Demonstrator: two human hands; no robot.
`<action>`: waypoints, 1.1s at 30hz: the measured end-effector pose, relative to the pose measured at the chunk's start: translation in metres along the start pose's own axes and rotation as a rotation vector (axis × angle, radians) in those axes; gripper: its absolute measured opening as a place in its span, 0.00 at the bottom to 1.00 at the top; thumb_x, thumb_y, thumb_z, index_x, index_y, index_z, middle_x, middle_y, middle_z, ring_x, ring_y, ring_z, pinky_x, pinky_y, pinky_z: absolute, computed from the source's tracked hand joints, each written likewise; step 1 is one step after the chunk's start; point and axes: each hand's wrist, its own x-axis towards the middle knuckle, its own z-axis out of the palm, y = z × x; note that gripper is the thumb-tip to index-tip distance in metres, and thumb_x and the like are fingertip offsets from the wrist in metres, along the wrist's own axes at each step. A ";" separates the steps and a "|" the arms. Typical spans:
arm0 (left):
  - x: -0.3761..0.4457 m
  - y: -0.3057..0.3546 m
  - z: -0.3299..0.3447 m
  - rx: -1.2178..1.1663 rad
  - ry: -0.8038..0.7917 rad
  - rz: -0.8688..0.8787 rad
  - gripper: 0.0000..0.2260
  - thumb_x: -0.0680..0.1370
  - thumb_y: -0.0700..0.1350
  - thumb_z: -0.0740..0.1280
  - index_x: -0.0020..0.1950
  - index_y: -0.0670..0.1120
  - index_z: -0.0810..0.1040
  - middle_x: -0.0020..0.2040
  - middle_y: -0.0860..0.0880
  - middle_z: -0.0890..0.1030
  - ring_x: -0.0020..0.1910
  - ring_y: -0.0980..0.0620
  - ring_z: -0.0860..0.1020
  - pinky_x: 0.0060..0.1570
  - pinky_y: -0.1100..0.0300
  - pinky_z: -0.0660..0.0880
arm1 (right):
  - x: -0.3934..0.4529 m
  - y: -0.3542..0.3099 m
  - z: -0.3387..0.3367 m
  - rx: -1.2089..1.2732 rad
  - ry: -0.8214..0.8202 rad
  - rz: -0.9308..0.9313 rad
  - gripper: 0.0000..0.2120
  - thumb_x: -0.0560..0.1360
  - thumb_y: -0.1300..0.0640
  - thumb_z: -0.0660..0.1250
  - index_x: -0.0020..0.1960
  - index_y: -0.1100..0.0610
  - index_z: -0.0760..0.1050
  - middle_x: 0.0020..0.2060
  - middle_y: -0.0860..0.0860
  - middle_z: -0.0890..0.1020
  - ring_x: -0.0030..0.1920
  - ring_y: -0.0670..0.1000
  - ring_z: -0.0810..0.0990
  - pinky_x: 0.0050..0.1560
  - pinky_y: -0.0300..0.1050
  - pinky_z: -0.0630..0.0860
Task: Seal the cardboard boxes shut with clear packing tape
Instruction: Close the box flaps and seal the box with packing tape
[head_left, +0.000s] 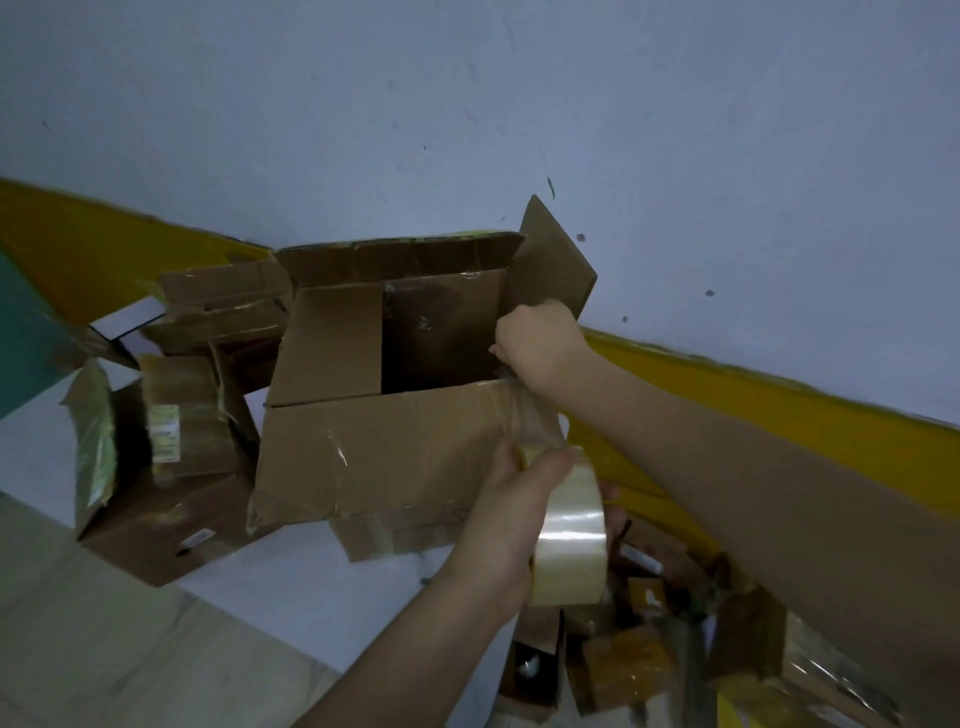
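Pale blue-grey wall (675, 104) with a yellow band (779, 400) along its foot, white floor (291, 587) below, crowded with battered cardboard. From the head view: large open cardboard box (384, 447) at centre, flaps up, dark inside, not yet closed. Left hand (511, 499) wrapped around the roll of clear packing tape (571, 535), fingers curled over its rim, just beside the box's near right corner. Right hand (540, 343) above, fingers closed, pinching the pulled-out tape strip (524, 410) at the box's top edge. Smaller open box (156, 467) to the left, more flattened cartons (223, 306) behind. Likely trouble from here: strip stretched loose between both hands, so easy to twist, fold onto itself or catch the wrong flap; flaps unfolded, so tape laid now probably sealing nothing; roll slipping from the left grip under a hard pull; box sliding on the floor with nothing bracing it.
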 end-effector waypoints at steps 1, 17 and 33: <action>0.002 0.002 -0.002 -0.015 -0.009 -0.010 0.17 0.80 0.46 0.68 0.67 0.46 0.69 0.47 0.35 0.85 0.38 0.41 0.83 0.39 0.51 0.80 | 0.003 0.002 0.003 0.104 -0.019 0.054 0.21 0.84 0.51 0.58 0.34 0.55 0.67 0.31 0.49 0.70 0.30 0.48 0.67 0.35 0.43 0.65; 0.035 -0.008 0.016 -0.057 0.093 0.070 0.35 0.61 0.65 0.71 0.66 0.54 0.73 0.56 0.45 0.84 0.55 0.43 0.83 0.59 0.38 0.78 | 0.017 0.012 0.032 -0.273 -0.080 -0.100 0.20 0.83 0.41 0.55 0.57 0.53 0.78 0.56 0.52 0.79 0.58 0.55 0.75 0.54 0.49 0.67; 0.038 -0.032 0.012 -0.027 0.126 0.029 0.33 0.62 0.69 0.75 0.64 0.61 0.74 0.59 0.46 0.84 0.59 0.38 0.81 0.62 0.35 0.75 | -0.014 0.038 0.020 0.216 -0.323 -0.320 0.11 0.80 0.53 0.65 0.57 0.56 0.82 0.51 0.51 0.83 0.53 0.52 0.80 0.50 0.47 0.75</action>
